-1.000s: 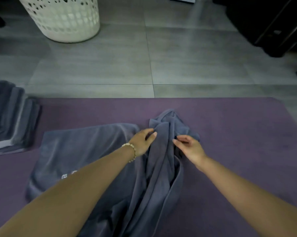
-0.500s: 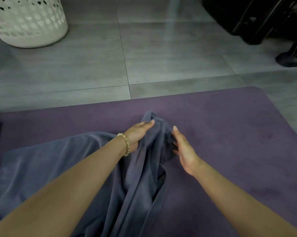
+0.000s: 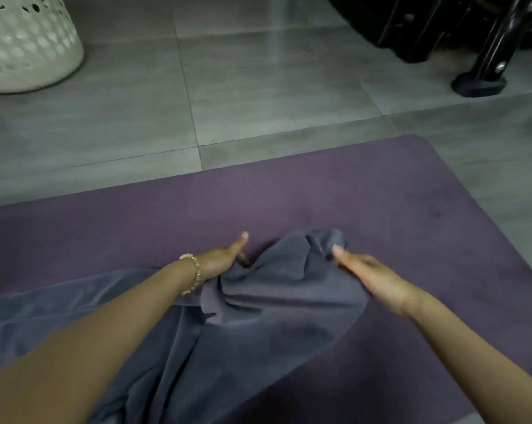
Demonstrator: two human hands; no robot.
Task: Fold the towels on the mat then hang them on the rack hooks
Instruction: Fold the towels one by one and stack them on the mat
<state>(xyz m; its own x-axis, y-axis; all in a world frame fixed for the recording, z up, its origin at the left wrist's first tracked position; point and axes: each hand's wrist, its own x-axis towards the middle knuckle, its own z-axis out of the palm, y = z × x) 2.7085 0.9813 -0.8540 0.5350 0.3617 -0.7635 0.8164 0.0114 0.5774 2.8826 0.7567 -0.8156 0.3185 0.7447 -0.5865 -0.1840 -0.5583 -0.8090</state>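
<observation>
A grey-blue towel [image 3: 258, 319] lies rumpled on the purple mat [image 3: 381, 209], spread flat toward the left and bunched in the middle. My left hand [image 3: 225, 255], with a bead bracelet at the wrist, grips the towel's far edge, its lower fingers tucked into the cloth and its forefinger pointing out. My right hand [image 3: 372, 276] holds the bunched far end of the towel, thumb on top near the fold. The two hands are apart, with the cloth stretched between them. My forearms hide part of the towel.
A white perforated laundry basket [image 3: 23, 47] stands at the far left on the grey tiled floor [image 3: 258, 87]. A black stand foot [image 3: 479, 82] and dark furniture [image 3: 396, 22] are at the far right. The mat's right corner ends near the tiles.
My hands have moved apart, the right one drawing the bunched end of the towel to the right. The view has shifted right, so the basket sits further left.
</observation>
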